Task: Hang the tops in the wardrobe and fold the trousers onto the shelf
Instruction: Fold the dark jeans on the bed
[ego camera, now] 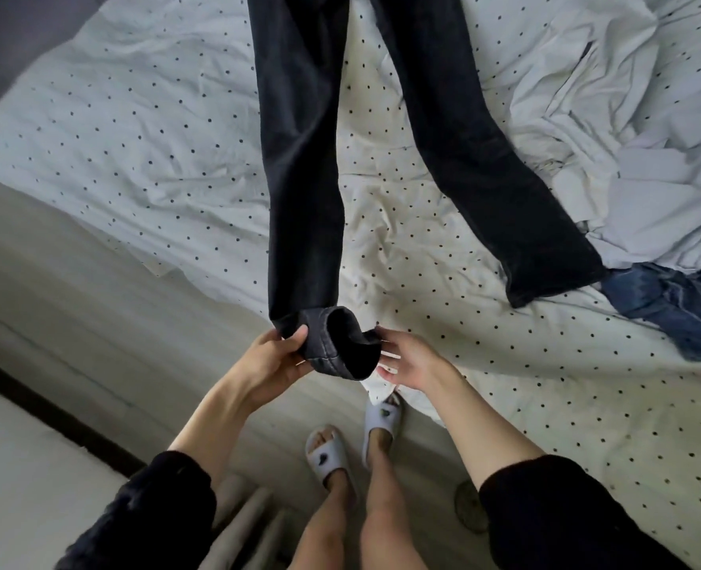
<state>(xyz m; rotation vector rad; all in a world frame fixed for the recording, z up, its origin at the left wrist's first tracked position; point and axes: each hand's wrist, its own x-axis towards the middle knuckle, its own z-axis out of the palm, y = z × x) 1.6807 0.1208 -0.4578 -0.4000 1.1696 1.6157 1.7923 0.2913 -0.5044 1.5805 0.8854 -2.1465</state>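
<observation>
The black trousers [299,158] are laid out lengthwise on the bed [135,137], their long axis running straight away from the hands: the waist lies at the far end, the two leg ends at the near edge. The left leg is drawn out past the bed's edge, and its hem is gripped by the left hand [274,359], thumb curled over the cuff. The right hand [406,359] is held at the other side of the same cuff opening with fingers spread; whether cloth is actually pinched there cannot be told. The other leg ends well apart, to the right, nearer the right hand, its hem lying on the bed beside a heap of blue denim [678,310] and a crumpled pale garment [649,191]. Any fold is judged to turn on bringing the held leg across to that one, along the same axis.

The waistband is cut off by the top of the frame. Neither wardrobe nor shelf is in view, and the pale garment's kind cannot be made out
</observation>
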